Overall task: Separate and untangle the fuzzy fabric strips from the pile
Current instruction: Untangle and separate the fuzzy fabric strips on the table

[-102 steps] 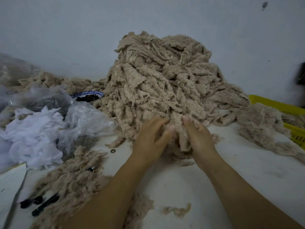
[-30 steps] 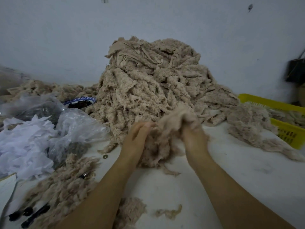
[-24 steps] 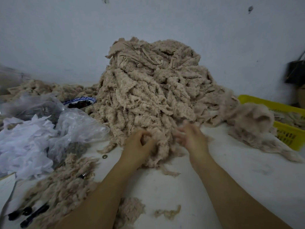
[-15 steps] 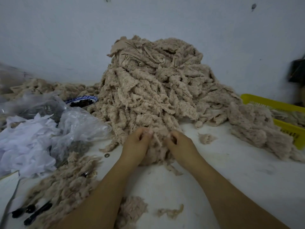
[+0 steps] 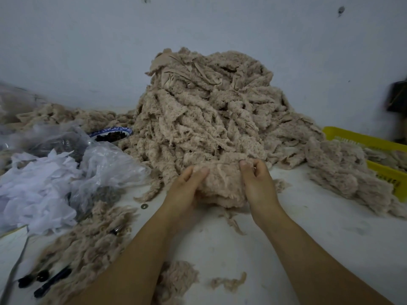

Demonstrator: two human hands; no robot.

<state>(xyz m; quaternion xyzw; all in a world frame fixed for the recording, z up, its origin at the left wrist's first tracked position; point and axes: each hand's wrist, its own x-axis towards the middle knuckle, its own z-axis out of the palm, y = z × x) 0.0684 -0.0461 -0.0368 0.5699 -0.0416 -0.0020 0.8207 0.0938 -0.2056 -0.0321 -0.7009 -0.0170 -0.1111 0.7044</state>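
Your left hand (image 5: 186, 189) and right hand (image 5: 258, 183) have spread apart, each pinching one beige fuzzy fabric strip (image 5: 222, 182) at the foot of the heaped beige pile (image 5: 209, 111).

Dim, cool, even light; shadows on the table (image 5: 330, 227) faint and soft. Wide-angle bowing toward frame edges. Dark object (image 5: 398, 96) at right edge blurred.

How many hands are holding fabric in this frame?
2. The left hand grips the left edge of a fuzzy fabric piece at the front foot of the pile; the right hand pinches its right edge. No other hands show.
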